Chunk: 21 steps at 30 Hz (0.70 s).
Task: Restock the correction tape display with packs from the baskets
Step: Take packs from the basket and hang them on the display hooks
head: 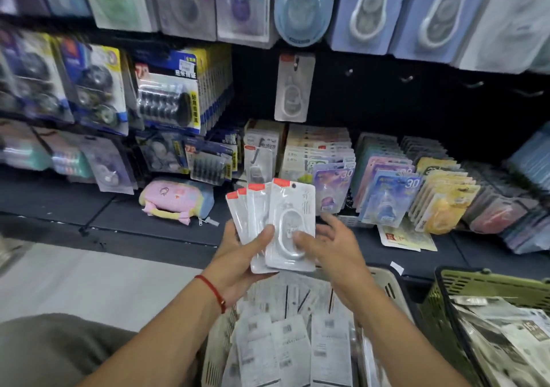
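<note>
My left hand [238, 249] grips a fanned bunch of white correction tape packs [279, 222] with red top strips, held upright over the beige basket [384, 279]. My right hand [330, 246] touches the front pack, thumb on its clear blister and fingers spread behind it. The basket below holds several more packs lying back side up [285, 336]. One matching white pack [294, 87] hangs alone on a hook of the dark display wall, above rows of standing packs [321, 154].
A green basket [440, 303] with more packs stands at the lower right. Bare hooks [476, 84] stick out of the wall to the right of the hanging pack. A pink pouch [172, 197] lies on the dark shelf. Blister packs fill the left and upper racks.
</note>
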Motion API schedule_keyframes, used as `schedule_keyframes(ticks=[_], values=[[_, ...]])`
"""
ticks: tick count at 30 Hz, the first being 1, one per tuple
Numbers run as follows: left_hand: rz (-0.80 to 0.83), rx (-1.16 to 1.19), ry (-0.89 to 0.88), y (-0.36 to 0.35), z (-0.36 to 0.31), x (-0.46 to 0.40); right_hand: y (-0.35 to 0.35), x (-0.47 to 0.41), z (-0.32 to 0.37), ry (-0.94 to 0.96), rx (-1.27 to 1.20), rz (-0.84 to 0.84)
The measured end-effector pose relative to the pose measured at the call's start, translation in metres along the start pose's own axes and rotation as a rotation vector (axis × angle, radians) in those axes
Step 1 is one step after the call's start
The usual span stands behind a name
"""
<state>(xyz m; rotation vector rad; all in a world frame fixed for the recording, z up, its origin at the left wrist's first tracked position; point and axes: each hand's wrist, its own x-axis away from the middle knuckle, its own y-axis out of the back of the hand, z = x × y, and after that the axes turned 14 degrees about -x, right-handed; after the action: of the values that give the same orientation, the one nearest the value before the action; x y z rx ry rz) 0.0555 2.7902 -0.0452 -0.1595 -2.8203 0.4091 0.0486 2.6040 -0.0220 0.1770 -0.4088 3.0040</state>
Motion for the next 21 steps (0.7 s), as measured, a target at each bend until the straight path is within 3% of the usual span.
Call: schedule_keyframes(ticks=[5, 9, 14, 21], values=[[0.038, -0.110, -0.208, 0.005, -0.083, -0.026, -0.029, -0.033, 0.066, 0.056, 0.038, 0.139], [-0.177, -0.289, -0.419, 0.017, -0.135, -0.046, -0.045, -0.057, 0.113, 0.265, 0.198, 0.037], [-0.358, -0.335, -0.586, 0.036, -0.142, -0.065, -0.062, -0.083, 0.148, 0.342, 0.264, 0.051], [-0.381, -0.351, -0.663, 0.038, -0.141, -0.072, -0.064, -0.107, 0.159, 0.379, 0.270, 0.126]])
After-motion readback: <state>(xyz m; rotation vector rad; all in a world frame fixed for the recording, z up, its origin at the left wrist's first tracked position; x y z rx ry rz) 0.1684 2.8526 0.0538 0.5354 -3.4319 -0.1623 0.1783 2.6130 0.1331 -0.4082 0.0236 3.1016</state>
